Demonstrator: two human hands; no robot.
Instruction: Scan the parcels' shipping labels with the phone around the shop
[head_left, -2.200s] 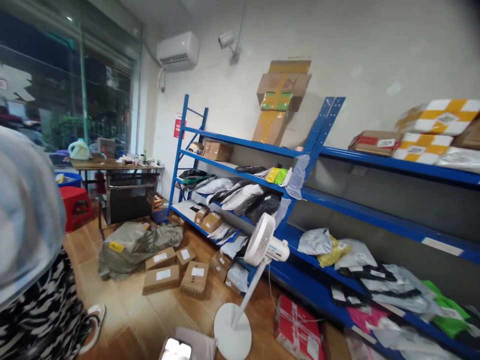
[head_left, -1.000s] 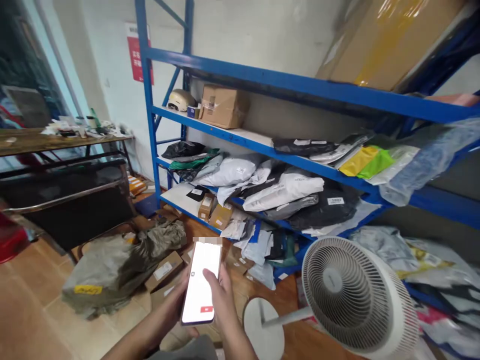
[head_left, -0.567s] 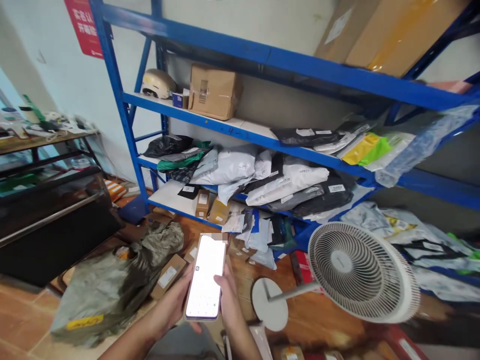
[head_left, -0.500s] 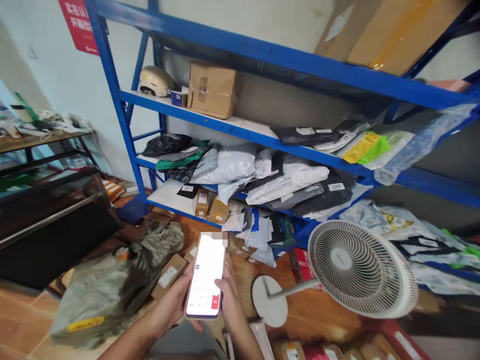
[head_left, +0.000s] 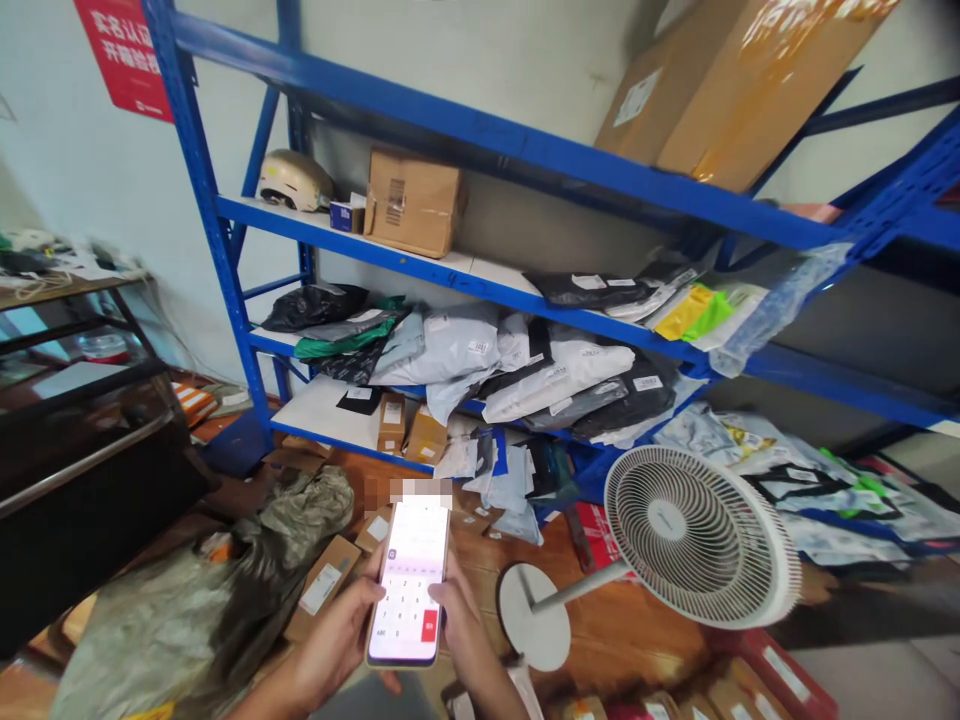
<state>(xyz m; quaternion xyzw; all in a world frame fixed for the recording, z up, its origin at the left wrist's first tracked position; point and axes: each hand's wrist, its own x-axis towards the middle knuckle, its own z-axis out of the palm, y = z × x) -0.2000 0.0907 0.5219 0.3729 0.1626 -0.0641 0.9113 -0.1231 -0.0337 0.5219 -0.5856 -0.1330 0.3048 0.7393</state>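
Since the earlier frame, the thumb of the left hand (head_left: 341, 625) has come in over the left edge of the phone (head_left: 403, 612), and our view has swung so that the blue rack (head_left: 525, 145) sits further left. We see the phone grasped from both sides in front of the body, above the floor (head_left: 592, 640), its lit number pad facing up; the right hand (head_left: 459, 610) closes round the other edge, its thumb beside the right-hand column of digits. Both thumbs lie so close to the keys that, we judge, a small slip could enter a wrong digit or touch the red key (head_left: 429, 626) too soon. If both thumbs lift to tap together, the hold could loosen and the phone could drop. With attention on the screen, we think a step forward could catch the grey sack (head_left: 217, 590), the cardboard box (head_left: 322, 590) or the round base of the fan (head_left: 701, 540), and brushing the soft parcels (head_left: 559, 385) that slump over the shelf edge could send one sliding down
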